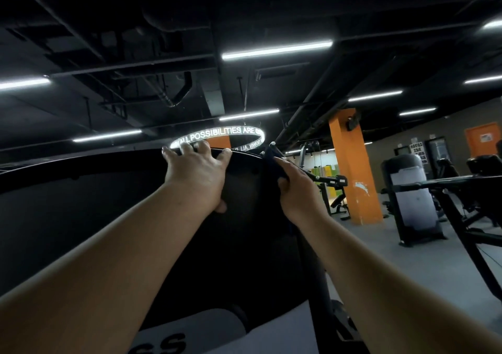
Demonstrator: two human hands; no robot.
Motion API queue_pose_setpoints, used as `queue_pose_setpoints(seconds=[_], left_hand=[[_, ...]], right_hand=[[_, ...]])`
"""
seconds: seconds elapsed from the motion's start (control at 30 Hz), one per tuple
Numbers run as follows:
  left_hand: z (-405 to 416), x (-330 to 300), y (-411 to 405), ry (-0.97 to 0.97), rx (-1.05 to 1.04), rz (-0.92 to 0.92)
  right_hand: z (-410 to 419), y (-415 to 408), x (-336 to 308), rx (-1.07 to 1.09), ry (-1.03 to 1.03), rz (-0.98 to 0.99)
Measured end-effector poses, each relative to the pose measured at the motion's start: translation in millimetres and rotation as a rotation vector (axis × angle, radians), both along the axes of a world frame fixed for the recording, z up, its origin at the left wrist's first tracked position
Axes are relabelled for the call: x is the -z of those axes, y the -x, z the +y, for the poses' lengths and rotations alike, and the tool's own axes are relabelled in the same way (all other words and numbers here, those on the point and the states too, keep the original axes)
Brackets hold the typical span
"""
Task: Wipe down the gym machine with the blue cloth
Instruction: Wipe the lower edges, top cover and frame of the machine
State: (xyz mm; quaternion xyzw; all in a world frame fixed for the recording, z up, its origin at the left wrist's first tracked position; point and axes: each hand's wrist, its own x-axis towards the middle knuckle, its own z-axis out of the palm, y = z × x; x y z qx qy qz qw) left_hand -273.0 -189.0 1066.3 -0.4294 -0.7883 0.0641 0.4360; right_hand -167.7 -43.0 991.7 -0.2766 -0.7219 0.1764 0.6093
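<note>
At the top edge of a large black gym machine, two bare hands are seen, both arms stretched up and forward from the bottom corners of the view. The left hand is laid over the curved upper rim, four fingers hooked over the edge and spread a little, the thumb pressed below against the dark panel — it is clamped on the rim itself. The right hand is held just beside it, to the right, with fingers curled round a dark folded cloth that is pressed against the machine's upper right corner; its colour cannot be made out as blue in the dim light. One cloth is seen, no more.

Behind the left hand one ring-shaped lit sign is hung from the black ceiling, with the words "ALL POSSIBILITIES ARE" readable on it. One orange pillar is stood to the right, and beyond it one grey-and-black padded machine is placed on the grey floor. At least eight strip lights are counted overhead — some cut off by the frame. White panels with dark lettering, partly hidden, are visible at the bottom.
</note>
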Motion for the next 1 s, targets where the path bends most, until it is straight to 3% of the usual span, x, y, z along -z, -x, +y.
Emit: queue_pose_setpoints(seconds=[0.17, 0.37, 0.5, 0.57, 0.63, 0.77, 0.83, 1.0], left_hand=[[-10.1, 4.3, 12.1, -0.048, 0.127, 0.033], [-33.4, 1.3, 49.8, -0.094, 0.356, -0.080], [-52.2, 2.1, 80.0, -0.179, 0.311, -0.128], [-64.4, 0.5, 91.4, -0.167, 0.314, -0.168], [-72.3, -6.0, 97.8, -0.114, 0.345, -0.157], [-81.8, -25.1, 111.3, -0.020, 0.424, -0.163], [-92.9, -32.9, 125.4, -0.004, 0.443, -0.183], [-129.1, -39.7, 181.0, -0.016, 0.301, -0.225]], right_hand=[[-41.4, 29.7, 49.0, -0.040, 0.017, 0.135], [-49.5, 47.2, 38.2, -0.033, -0.354, -0.070], [-63.0, 57.7, 64.4, 0.043, -0.044, 0.187], [-80.7, 70.3, 66.7, 0.070, 0.070, 0.198], [-95.7, 82.5, 48.2, 0.072, 0.034, 0.117], [-115.9, 97.9, 8.2, 0.040, -0.268, -0.114], [-111.7, 95.8, 9.2, 0.062, -0.320, -0.110], [-119.3, 105.0, 11.7, 0.145, -0.025, 0.084]])
